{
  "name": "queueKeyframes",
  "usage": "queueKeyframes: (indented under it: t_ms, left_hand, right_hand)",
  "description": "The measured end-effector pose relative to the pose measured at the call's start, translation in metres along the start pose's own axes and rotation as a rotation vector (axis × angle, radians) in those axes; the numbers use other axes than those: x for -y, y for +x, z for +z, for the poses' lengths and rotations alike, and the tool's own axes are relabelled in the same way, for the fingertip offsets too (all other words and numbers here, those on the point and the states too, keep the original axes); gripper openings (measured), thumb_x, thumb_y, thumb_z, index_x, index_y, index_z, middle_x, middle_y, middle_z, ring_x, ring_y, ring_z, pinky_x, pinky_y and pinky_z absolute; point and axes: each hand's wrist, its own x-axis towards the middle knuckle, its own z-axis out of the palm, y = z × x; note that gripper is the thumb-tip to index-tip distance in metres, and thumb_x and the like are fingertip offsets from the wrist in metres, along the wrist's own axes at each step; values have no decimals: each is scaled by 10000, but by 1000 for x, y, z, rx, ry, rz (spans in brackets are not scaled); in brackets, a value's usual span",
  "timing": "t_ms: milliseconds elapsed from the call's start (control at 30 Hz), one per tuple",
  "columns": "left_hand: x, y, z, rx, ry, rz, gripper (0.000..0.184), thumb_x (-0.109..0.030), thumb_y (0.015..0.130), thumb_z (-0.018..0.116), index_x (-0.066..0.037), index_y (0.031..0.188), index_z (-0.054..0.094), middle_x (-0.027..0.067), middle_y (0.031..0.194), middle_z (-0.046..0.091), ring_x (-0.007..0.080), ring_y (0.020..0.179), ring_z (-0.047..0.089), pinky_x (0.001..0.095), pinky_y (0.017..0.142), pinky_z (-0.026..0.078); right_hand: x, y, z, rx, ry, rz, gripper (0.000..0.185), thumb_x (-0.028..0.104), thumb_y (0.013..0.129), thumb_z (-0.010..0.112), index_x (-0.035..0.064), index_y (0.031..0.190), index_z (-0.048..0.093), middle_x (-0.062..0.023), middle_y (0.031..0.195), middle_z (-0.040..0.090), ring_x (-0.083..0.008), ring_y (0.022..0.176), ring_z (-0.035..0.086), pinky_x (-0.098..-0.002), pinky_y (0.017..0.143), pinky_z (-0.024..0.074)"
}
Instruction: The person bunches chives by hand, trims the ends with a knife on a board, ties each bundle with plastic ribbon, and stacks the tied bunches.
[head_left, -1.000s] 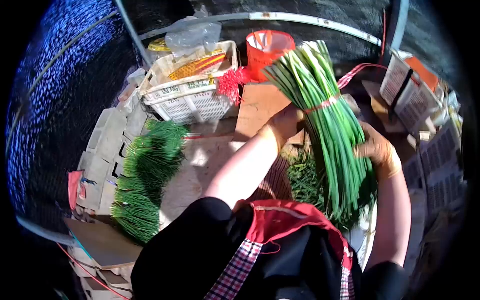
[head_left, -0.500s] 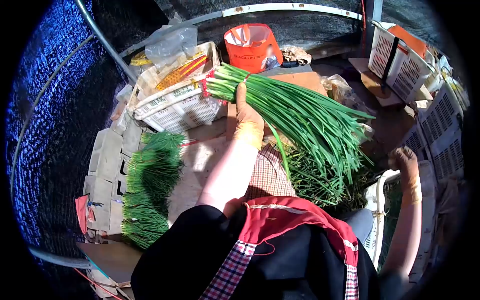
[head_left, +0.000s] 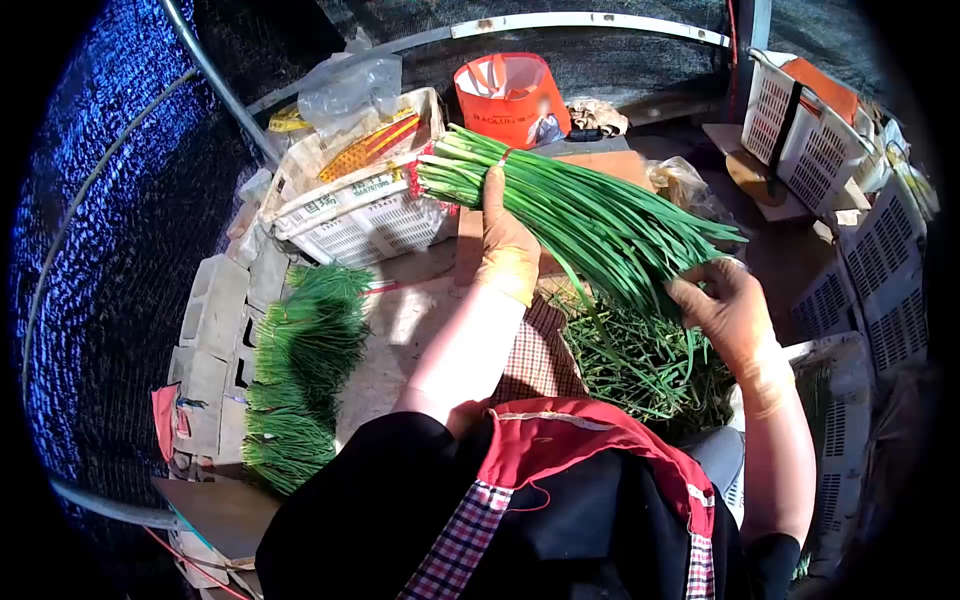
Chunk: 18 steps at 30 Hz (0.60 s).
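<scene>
My left hand (head_left: pixel 508 240), in a tan glove, is wrapped round the tied bunch of green stalks (head_left: pixel 590 210) near its pale ends. A red band circles the bunch close to my thumb. The bunch lies slanted, with its leafy tips to the right. At those tips is my right hand (head_left: pixel 725 305), also gloved, its thumb and fingers pinched on the leaf ends. Below the bunch spreads a heap of loose green leaves (head_left: pixel 650 370).
Stacked green bunches (head_left: pixel 310 370) stand at left beside grey blocks (head_left: pixel 215 305). A white crate (head_left: pixel 370 220) is behind them, with a red bag (head_left: pixel 510 100) to its right. More white crates (head_left: pixel 885 290) line the right side.
The bunch has swung from upright to slanted, pale ends now left. My right hand left it, moved out to the right, then came back to the leaf tips.
</scene>
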Motion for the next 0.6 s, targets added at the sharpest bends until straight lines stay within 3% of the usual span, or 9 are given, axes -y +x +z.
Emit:
queueKeyframes:
  t_ms: [67,100,167,233,300,367,433,500,600]
  left_hand:
    - [6,4,0,43,2,22,456,-436,806,585,-84,1094,550,74,1022,593,230,919,575,393,831,478]
    - [6,1,4,25,35,28,463,-444,810,577,-80,1095,549,73,1027,594,231,919,576,390,829,479]
    - [7,0,6,13,69,22,470,-452,813,570,-77,1096,547,73,1033,596,233,918,578,386,827,480]
    - [7,3,5,-57,65,42,499,-487,811,557,-72,1087,566,69,1049,600,252,938,569,395,843,461]
    - [3,11,-5,-141,29,-23,557,-543,838,469,-64,1107,561,85,1109,580,270,994,543,402,898,418]
    - [1,12,-15,-131,69,36,591,-557,853,422,-57,1146,540,96,1152,560,277,1026,527,407,921,399]
    - [3,21,-41,-188,90,65,676,-603,844,396,-55,1233,474,89,1237,507,268,1081,497,402,917,414]
    - [-3,4,-32,-299,98,-90,673,-613,840,397,-73,1232,483,79,1218,525,268,1065,511,418,889,437]
    - [7,22,-78,-297,70,-117,717,-696,790,382,-123,1199,519,76,1155,567,288,999,542,439,820,473]
  right_hand:
    - [3,27,10,27,-99,65,307,258,818,644,-40,872,588,-64,631,582,-99,480,519,-232,492,413]
    - [-7,41,14,80,-155,90,189,174,831,618,-10,852,582,-25,652,577,-106,483,509,-240,468,398]
    - [-30,50,22,-23,233,-110,143,158,856,570,17,849,596,-4,635,562,-89,488,499,-222,463,387]
    - [4,25,6,-170,339,-94,125,142,868,544,35,851,605,9,617,539,-67,484,461,-200,462,372]
    - [-9,6,-20,-343,374,-110,131,160,858,568,41,842,621,7,702,575,-53,523,486,-179,491,393]
    - [-50,-8,-37,-433,498,-26,103,148,847,588,52,831,620,23,657,553,-45,492,454,-183,452,361]
    - [-110,-20,-61,-297,386,139,60,94,801,627,44,835,629,15,663,570,-51,561,490,-196,504,410]
    - [-144,-33,-66,-339,-262,22,179,36,728,660,22,905,633,-19,784,609,-107,711,553,-249,672,461]
    - [-132,-37,-61,-437,-113,-49,170,27,754,644,25,923,632,-27,806,604,-107,718,550,-244,670,464]
